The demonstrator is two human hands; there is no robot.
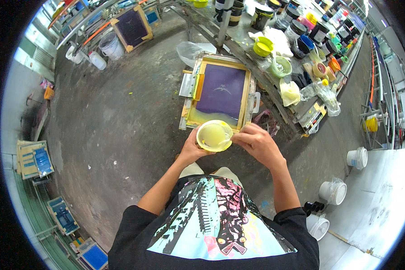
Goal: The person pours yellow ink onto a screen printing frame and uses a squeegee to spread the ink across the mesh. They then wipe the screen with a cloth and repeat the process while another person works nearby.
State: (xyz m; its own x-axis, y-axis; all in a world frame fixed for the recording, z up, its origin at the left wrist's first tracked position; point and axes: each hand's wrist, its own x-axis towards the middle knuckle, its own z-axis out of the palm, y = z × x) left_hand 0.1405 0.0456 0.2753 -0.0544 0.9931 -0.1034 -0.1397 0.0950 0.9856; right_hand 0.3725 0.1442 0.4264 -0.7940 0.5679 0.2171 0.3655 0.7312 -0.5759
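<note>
Left of centre in the frame, cupping with the left hand (190, 149) the side of a round, pale yellow plastic bowl (212, 150), with fingers wrapped around its wall and creamy yellow paste (209, 133) inside. Facing, in the upper middle of the frame, a wood-edged rectangular screen of purple mesh (225, 85), streaked pale yellow along its lower end, with a flat orange-yellow bar (199, 87) at its left side. Right of centre, pinching with the right hand (256, 141), at the bowl's right rim, what seems a slim whitish scraper (225, 142), too small to tell for sure. Apparently stirring or scooping the paste just before the screen's near end. Probably calling next for a steady left grip and a small, controlled scoop or tilt, without dripping past the wooden edge
</note>
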